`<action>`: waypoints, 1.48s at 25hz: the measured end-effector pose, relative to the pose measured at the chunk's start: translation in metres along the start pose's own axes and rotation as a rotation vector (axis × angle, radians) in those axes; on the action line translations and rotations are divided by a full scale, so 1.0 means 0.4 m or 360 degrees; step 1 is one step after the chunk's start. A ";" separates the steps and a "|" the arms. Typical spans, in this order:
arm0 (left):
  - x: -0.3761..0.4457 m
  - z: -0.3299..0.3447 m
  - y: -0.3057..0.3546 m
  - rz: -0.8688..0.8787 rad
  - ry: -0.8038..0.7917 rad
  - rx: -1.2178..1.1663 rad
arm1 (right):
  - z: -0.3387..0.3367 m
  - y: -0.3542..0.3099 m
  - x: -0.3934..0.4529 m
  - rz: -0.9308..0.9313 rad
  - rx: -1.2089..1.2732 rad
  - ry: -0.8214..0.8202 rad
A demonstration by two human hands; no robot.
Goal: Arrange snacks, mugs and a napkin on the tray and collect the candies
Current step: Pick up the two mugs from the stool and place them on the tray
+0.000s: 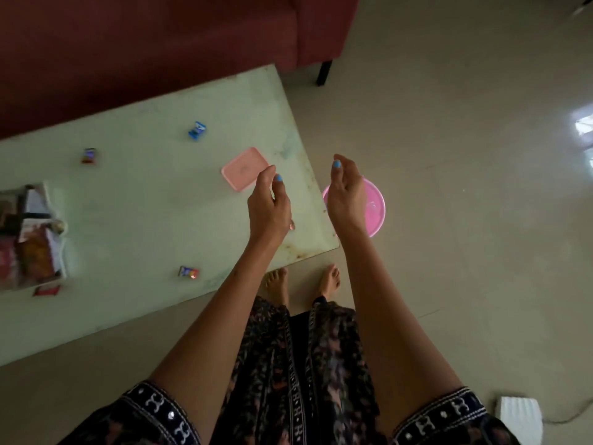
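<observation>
Several wrapped candies lie on the pale green table (154, 200): a blue candy (196, 129) at the back, a dark red candy (89, 155) to its left, and a blue-and-red candy (188, 272) near the front edge. A small pink rectangular tray (240, 167) lies near the table's right end. My left hand (269, 203) hovers just right of it, fingers loosely curled, with nothing visible in them. My right hand (346, 191) is past the table's end and grips the left rim of a round pink bowl (373, 208).
A larger tray (61, 252) with snack packets and paper stands at the table's left edge, with a red packet (46, 290) in front of it. A dark red sofa (160, 36) runs behind the table. My bare feet (301, 281) stand at the table's corner. A white box (519, 415) sits on the floor at lower right.
</observation>
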State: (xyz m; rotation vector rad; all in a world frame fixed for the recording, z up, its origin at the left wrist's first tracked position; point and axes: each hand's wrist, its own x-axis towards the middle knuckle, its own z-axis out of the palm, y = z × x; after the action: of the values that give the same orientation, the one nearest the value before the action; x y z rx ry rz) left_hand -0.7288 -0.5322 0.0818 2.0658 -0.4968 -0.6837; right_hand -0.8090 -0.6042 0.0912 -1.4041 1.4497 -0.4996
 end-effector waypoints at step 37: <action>-0.666 -1.303 -0.469 -0.0399 0.1534 -0.0576 | 0.807 -0.283 -1.214 -0.0970 -0.0271 -0.1457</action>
State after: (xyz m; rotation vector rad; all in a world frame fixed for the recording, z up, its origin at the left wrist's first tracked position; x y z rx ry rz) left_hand -0.5863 0.0444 0.2403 1.8500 0.4119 0.1349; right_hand -0.5718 -0.0791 0.2355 -1.8646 0.3236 -0.0488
